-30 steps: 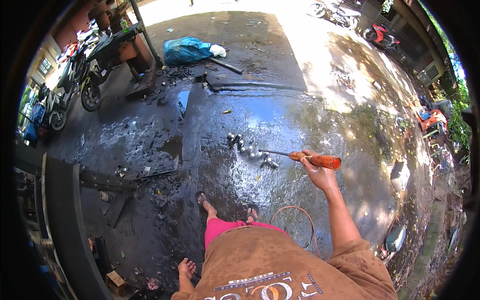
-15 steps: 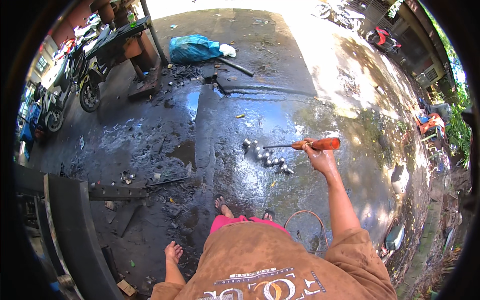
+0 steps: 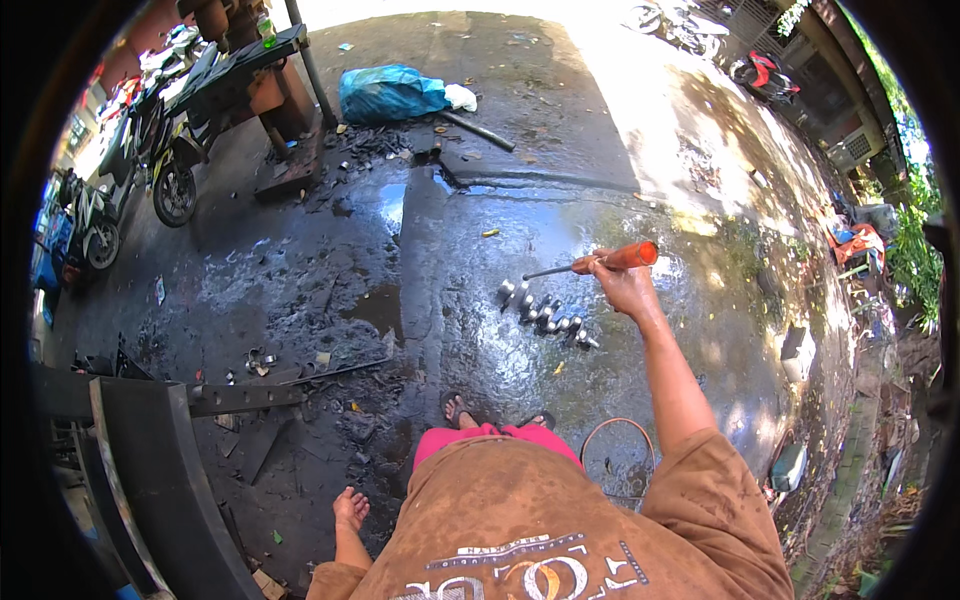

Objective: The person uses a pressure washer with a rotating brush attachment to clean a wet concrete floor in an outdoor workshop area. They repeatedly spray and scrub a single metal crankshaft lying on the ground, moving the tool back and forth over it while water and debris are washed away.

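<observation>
Right hand [image 3: 622,285] gripping orange-handled screwdriver [image 3: 600,263], blue bag [image 3: 388,93] beyond

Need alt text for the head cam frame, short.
Seen from above, a person's right hand holds an orange-handled screwdriver over a metal crankshaft lying on wet, oily concrete floor. A blue plastic bag and parked motorcycles sit farther off; the left hand is out of view.

The right hand [image 3: 622,287] is raised higher than before, and the screwdriver [image 3: 592,264] in it is now carried above the crankshaft [image 3: 545,318], handle tilted upward.
</observation>
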{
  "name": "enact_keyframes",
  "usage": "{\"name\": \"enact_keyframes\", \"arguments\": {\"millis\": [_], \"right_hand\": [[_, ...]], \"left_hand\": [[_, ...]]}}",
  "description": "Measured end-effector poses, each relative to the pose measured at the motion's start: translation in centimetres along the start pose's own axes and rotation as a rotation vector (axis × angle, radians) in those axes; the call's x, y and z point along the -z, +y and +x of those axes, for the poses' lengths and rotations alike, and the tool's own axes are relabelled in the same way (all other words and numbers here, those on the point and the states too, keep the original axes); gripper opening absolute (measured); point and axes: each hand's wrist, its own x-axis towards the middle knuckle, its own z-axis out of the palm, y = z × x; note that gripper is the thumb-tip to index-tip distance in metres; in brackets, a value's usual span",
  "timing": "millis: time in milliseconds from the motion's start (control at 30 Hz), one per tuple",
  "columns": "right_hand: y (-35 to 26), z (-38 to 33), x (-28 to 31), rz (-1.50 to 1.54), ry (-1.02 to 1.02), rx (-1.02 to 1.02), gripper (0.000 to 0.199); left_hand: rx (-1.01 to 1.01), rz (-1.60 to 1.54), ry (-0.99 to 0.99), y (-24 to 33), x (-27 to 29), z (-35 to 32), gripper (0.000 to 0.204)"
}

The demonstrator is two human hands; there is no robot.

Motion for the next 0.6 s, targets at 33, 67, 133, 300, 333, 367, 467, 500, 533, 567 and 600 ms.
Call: {"name": "enact_keyframes", "arguments": {"millis": [33, 67, 133, 300, 333, 367, 467, 500, 533, 567, 600], "right_hand": [[-0.3, 0.2, -0.2, -0.021, -0.007, 0.027, 0.016], [-0.7, 0.4, -0.2, -0.06, -0.01, 0.003, 0.016], [-1.4, 0.7, -0.5, -0.13, -0.035, -0.017, 0.016], [-2.1, 1.7, -3.0, -0.262, 0.027, -0.02, 0.019], [-2.0, 2.1, -3.3, -0.195, -0.054, 0.057, 0.019], [-1.9, 2.4, -3.8, -0.21, -0.061, 0.026, 0.017], [-1.8, 3.0, -5.1, -0.222, -0.077, -0.065, 0.016], [-1.9, 3.2, -5.4, -0.271, -0.075, -0.024, 0.016], [-2.0, 3.5, -5.6, -0.303, -0.083, -0.005, 0.017], [-2.2, 3.9, -5.7, -0.334, -0.091, 0.013, 0.017], [-2.4, 4.2, -5.9, -0.347, -0.074, 0.013, 0.018]], "left_hand": [[0.005, -0.001, 0.007, 0.0, 0.1, 0.1, 0.032], [0.024, 0.006, 0.039, 0.0, 0.1, 0.1, 0.032], [0.01, -0.007, 0.008, 0.1, 0.2, 0.2, 0.032], [0.0, -0.01, -0.008, 0.8, 0.4, 0.2, 0.033], [-0.003, -0.009, -0.009, 0.9, 0.4, 0.2, 0.033], [0.003, -0.001, 0.012, 1.1, 0.4, 0.2, 0.033], [-0.003, -0.007, 0.017, 1.3, 0.5, 0.3, 0.032], [-0.009, -0.019, -0.005, 1.3, 0.6, 0.3, 0.032], [-0.007, -0.022, -0.008, 1.3, 0.6, 0.4, 0.032], [0.005, -0.015, 0.011, 1.2, 0.7, 0.4, 0.032], [0.002, -0.023, -0.01, 1.2, 0.7, 0.5, 0.032]]}}
